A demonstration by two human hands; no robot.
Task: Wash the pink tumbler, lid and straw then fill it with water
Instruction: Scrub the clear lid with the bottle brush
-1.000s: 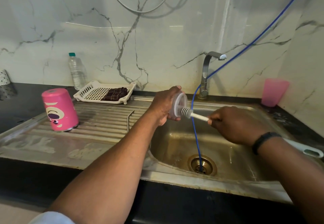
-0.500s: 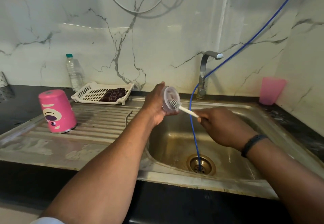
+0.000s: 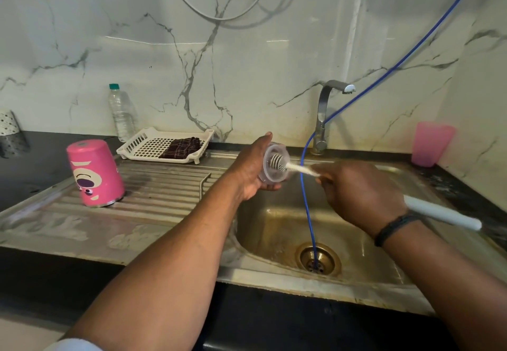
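On the draining board at the left, the pink tumbler [image 3: 94,173] stands upside down (apparently done with). Over the sink [image 3: 288,230], the left hand [image 3: 251,171] curls round the clear lid [image 3: 275,166], tilted on edge. The right hand [image 3: 356,194] grips the white brush [image 3: 297,169], its bristles inside the lid. Lid-scrubbing is the step in hand; rinsing under the tap [image 3: 327,109] likely follows. No straw visible.
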